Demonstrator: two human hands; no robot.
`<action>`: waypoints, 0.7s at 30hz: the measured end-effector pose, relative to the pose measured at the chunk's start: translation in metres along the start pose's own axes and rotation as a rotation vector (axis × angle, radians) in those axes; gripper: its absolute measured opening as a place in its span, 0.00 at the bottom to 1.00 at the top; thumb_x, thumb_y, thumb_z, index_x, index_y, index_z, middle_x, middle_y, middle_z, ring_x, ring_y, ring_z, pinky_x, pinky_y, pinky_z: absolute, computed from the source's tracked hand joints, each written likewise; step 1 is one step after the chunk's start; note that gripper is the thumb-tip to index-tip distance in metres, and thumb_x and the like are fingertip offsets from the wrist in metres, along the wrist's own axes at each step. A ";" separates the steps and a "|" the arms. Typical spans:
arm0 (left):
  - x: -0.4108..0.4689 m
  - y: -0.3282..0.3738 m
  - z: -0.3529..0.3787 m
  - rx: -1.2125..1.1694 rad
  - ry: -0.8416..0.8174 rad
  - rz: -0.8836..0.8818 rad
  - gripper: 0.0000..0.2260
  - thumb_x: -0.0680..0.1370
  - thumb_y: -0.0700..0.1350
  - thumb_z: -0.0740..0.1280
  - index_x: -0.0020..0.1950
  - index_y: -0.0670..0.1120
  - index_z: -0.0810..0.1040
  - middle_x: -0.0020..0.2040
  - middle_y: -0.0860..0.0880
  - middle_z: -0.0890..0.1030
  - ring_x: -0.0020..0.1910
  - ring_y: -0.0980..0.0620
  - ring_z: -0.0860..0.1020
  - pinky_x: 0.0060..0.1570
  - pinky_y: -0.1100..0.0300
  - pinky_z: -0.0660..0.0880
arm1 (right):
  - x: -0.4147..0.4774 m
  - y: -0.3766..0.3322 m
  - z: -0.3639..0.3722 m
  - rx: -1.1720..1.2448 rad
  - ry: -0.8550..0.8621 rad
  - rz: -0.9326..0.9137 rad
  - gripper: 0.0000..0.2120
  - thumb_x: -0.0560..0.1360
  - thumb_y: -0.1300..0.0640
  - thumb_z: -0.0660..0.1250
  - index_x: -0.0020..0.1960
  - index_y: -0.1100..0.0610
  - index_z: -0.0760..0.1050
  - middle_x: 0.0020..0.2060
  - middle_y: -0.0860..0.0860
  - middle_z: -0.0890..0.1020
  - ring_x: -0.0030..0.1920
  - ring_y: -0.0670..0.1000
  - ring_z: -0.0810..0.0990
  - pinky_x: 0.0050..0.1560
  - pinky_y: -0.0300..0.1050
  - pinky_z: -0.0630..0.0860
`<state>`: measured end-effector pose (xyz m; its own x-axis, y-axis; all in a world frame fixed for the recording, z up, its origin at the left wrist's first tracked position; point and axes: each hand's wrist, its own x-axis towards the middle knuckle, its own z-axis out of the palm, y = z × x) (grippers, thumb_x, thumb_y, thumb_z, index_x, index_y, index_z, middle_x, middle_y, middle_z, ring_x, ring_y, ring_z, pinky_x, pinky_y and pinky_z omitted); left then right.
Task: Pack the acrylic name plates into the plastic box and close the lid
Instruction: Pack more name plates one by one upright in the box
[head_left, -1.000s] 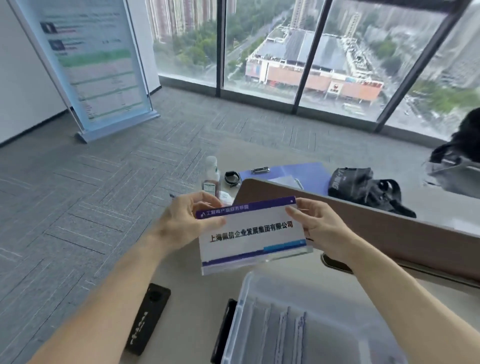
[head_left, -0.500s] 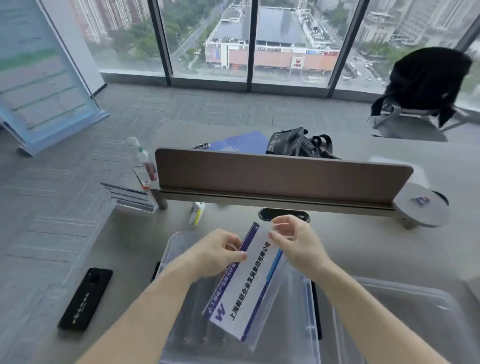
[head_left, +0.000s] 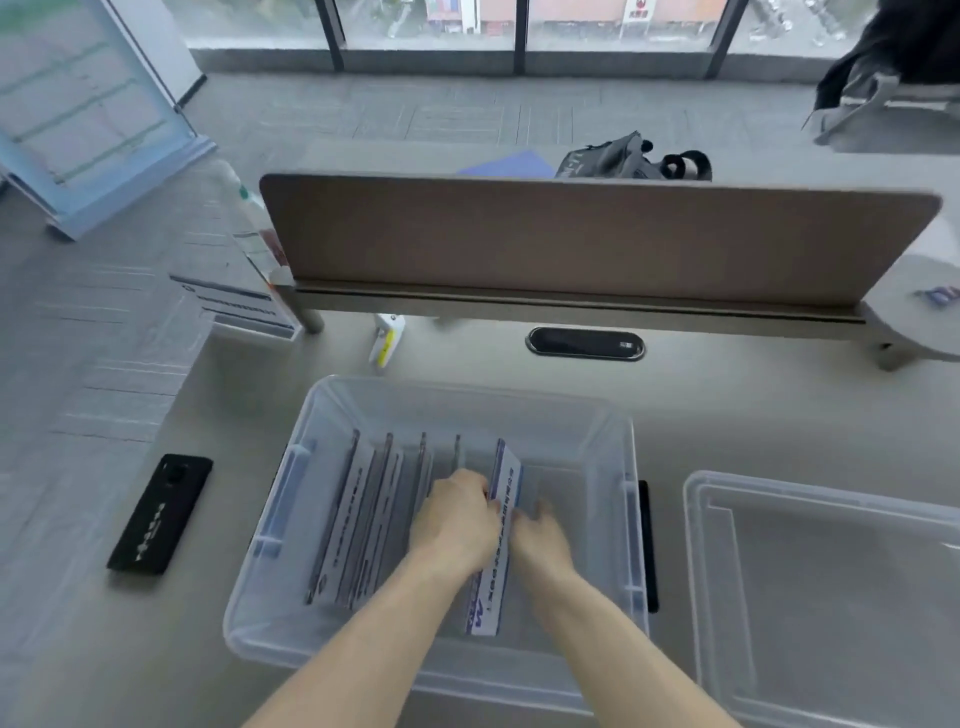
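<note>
A clear plastic box (head_left: 332, 410) sits on the desk in front of me, holding several acrylic name plates (head_left: 358, 514) standing on edge in its left half. Both hands are inside the box. My left hand (head_left: 457, 517) and my right hand (head_left: 540, 535) pinch a white and purple name plate (head_left: 506, 478) between them, standing on edge to the right of the row. The clear lid (head_left: 810, 582) lies flat on the desk to the right of the box.
A black case (head_left: 158, 514) lies left of the box. More name plates (head_left: 244, 309) are stacked at the desk's far left corner beside a bottle (head_left: 257, 228). A brown divider panel (head_left: 571, 239) crosses the desk behind a cable grommet (head_left: 584, 344) and a small white and yellow item (head_left: 387, 338).
Both hands have carried the name plate from in front of me down into the box, turning it on edge beside the others. My view has tilted down toward the box.
</note>
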<state>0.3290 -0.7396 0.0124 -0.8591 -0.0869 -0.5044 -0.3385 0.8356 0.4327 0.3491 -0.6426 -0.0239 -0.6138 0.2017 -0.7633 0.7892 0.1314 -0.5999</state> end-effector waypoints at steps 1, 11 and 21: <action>0.003 -0.003 0.004 0.010 0.000 -0.004 0.17 0.80 0.45 0.64 0.32 0.48 0.68 0.31 0.49 0.74 0.38 0.41 0.82 0.34 0.58 0.70 | 0.006 0.000 0.002 -0.030 0.001 0.003 0.22 0.80 0.62 0.56 0.74 0.60 0.65 0.65 0.60 0.76 0.52 0.58 0.79 0.48 0.50 0.79; 0.020 -0.018 0.030 0.138 0.084 0.052 0.06 0.80 0.44 0.65 0.49 0.46 0.81 0.45 0.46 0.85 0.45 0.44 0.84 0.44 0.49 0.83 | 0.063 0.034 0.033 0.051 -0.050 0.044 0.04 0.78 0.58 0.59 0.53 0.55 0.70 0.49 0.57 0.78 0.44 0.57 0.78 0.41 0.49 0.77; 0.031 -0.022 0.034 0.203 0.116 0.083 0.04 0.79 0.41 0.66 0.49 0.44 0.80 0.44 0.45 0.84 0.45 0.43 0.85 0.44 0.49 0.83 | 0.077 0.037 0.044 0.227 -0.060 0.143 0.15 0.77 0.59 0.56 0.38 0.44 0.56 0.38 0.44 0.64 0.34 0.45 0.65 0.29 0.40 0.60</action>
<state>0.3227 -0.7426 -0.0381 -0.9229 -0.0652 -0.3795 -0.1909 0.9334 0.3039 0.3300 -0.6654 -0.1152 -0.5018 0.1442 -0.8529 0.8472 -0.1169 -0.5182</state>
